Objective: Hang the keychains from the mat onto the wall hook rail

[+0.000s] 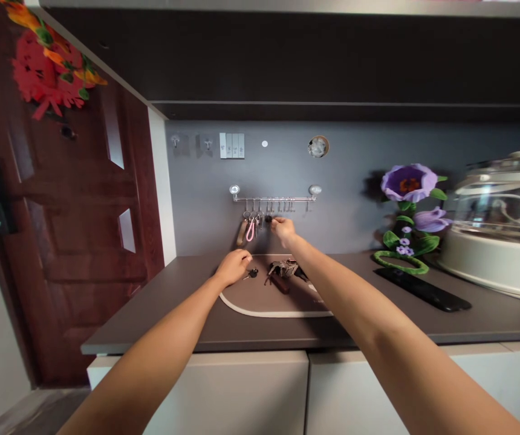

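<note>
A metal hook rail (274, 198) is fixed to the grey wall, with key bunches (250, 227) hanging at its left end. My right hand (283, 231) reaches up under the rail, fingers pinched on a small dark key (268, 219) hanging from a hook. My left hand (233, 266) is down on the counter, fingers closed on a small key (253, 273) at the left edge of a brown mat (260, 299). A pile of keys (282, 270) lies on the mat between my arms.
The dark counter (164, 314) runs right to a purple flower ornament (409, 211), a flat black object (423, 289) and a white appliance with a clear lid (502, 223). A brown door (60, 205) with red decoration stands at left. White cabinets (251, 393) sit below.
</note>
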